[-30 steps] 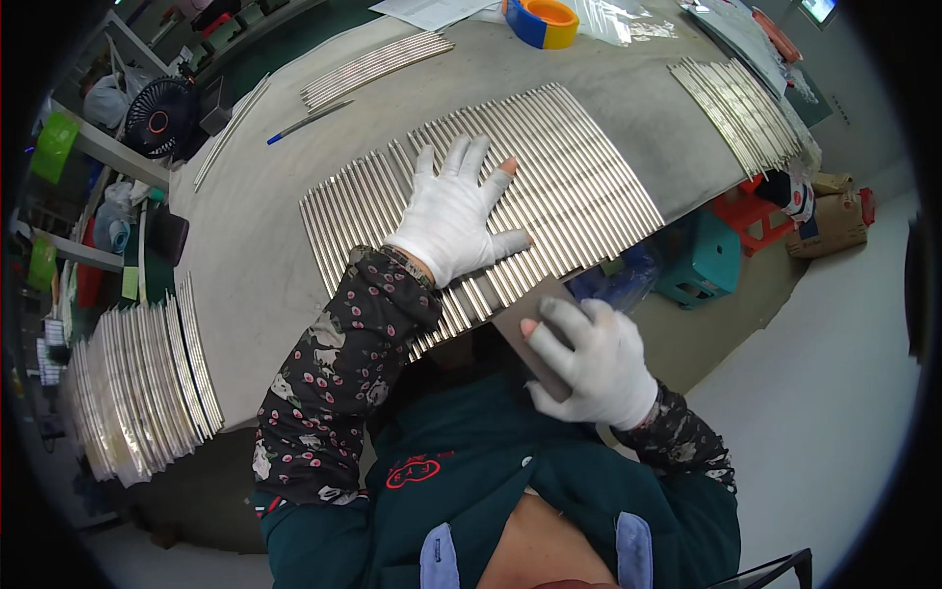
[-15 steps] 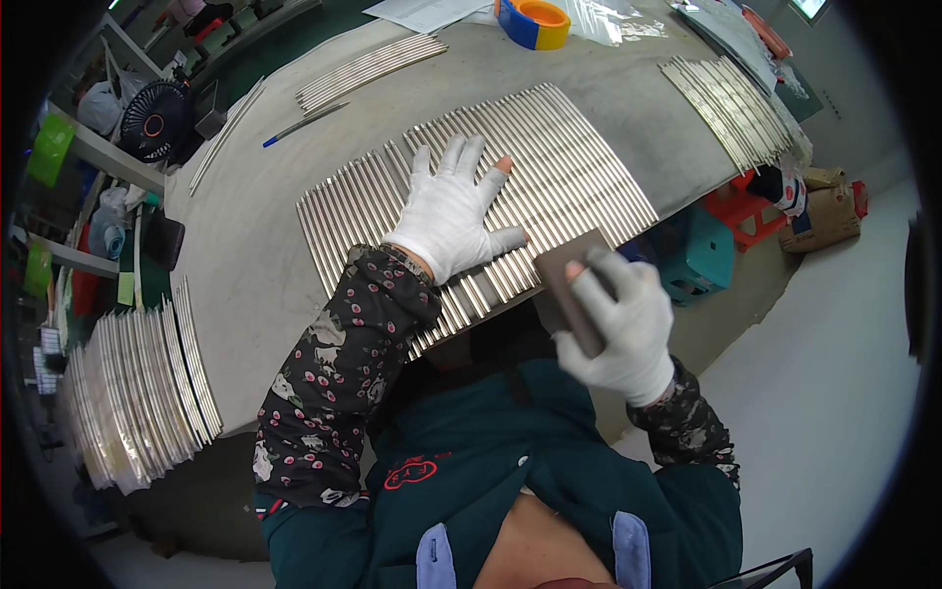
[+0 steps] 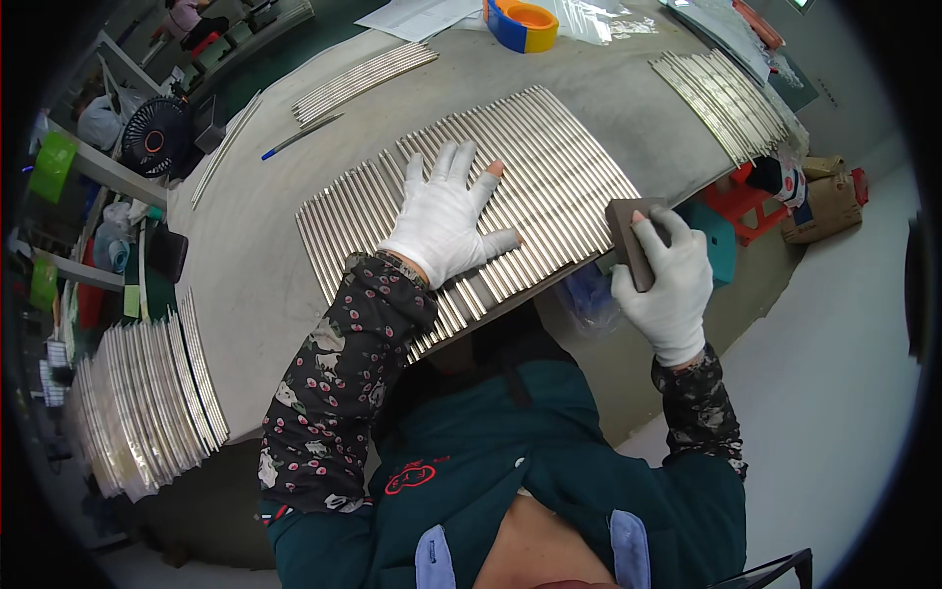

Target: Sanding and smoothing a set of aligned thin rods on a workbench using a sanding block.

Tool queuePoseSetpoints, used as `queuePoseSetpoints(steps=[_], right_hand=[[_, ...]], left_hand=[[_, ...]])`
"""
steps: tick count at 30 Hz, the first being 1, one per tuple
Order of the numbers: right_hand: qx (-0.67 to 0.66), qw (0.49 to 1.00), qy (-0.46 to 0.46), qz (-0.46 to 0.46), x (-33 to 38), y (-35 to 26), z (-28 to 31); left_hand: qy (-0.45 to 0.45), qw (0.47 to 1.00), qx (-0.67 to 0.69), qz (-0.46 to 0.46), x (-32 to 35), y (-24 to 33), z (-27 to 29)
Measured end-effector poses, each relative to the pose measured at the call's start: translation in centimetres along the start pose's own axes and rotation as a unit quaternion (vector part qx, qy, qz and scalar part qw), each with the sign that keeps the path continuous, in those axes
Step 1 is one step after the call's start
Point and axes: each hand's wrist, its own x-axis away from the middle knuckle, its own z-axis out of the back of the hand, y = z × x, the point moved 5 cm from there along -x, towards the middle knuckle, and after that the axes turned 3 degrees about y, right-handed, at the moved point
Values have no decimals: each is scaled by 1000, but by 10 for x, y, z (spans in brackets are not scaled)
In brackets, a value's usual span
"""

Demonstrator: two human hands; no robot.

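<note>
A row of thin shiny metal rods (image 3: 549,167) lies side by side on the grey table, their near ends along the table's front edge. My left hand (image 3: 437,211), in a white glove with some bare or grey fingertips, rests flat on the rods with its fingers spread. My right hand (image 3: 672,280), gloved alike, grips a brown rectangular block (image 3: 633,245), which looks like a sanding block. The block is at the right end of the row, by the table edge; whether it touches the rods I cannot tell.
Smaller rod groups lie at the back (image 3: 363,83) and far right (image 3: 721,106). Wrapped rods (image 3: 147,393) stand at the left. A blue pen (image 3: 299,137) and a blue-yellow tape roll (image 3: 520,25) are on the table. Right of it are a red stool (image 3: 741,206) and a teal stool (image 3: 719,245).
My right hand has moved right with the block, from the near edge of the rods to past their right end. My left hand stays spread on the rods.
</note>
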Motion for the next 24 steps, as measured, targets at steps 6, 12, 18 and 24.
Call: queuePoseSetpoints(steps=[6, 12, 18, 24], right_hand=[[-167, 969, -126, 129, 24, -46, -7], [-33, 997, 63, -18, 37, 35, 14], [-97, 995, -15, 14, 49, 0, 6], [-121, 992, -14, 26, 37, -2, -2]], left_hand=[[-11, 1000, -7, -4, 0, -1, -2], [-4, 1000, 3, -7, 2, -2, 0], [-32, 999, -16, -14, 2, -6, -5], [10, 999, -10, -30, 3, -9, -6]])
